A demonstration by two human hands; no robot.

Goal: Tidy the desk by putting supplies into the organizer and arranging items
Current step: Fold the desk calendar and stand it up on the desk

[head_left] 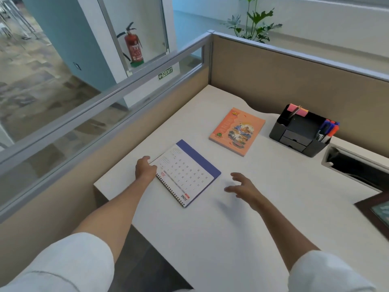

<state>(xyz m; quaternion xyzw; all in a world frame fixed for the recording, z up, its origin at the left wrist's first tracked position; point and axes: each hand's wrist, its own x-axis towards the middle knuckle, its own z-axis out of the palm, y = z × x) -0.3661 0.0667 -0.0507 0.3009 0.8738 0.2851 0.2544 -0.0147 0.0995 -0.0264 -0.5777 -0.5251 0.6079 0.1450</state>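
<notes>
The left hand (145, 168) grips the calendar (186, 172) by one corner; the right hand (242, 186) hovers beside it, fingers spread wide; lifted so, it could swing or slip.

red fire extinguisher (133, 49) behind the glass, green exit sign (165, 73) below it (arrow left), leafy plant (253, 22) beyond the partition.

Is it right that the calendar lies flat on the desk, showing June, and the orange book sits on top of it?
Not quite. The head view shows the orange book lying on the desk apart from the calendar, farther back, near the black organizer. The rest is right: the calendar lies flat and shows June.
</notes>
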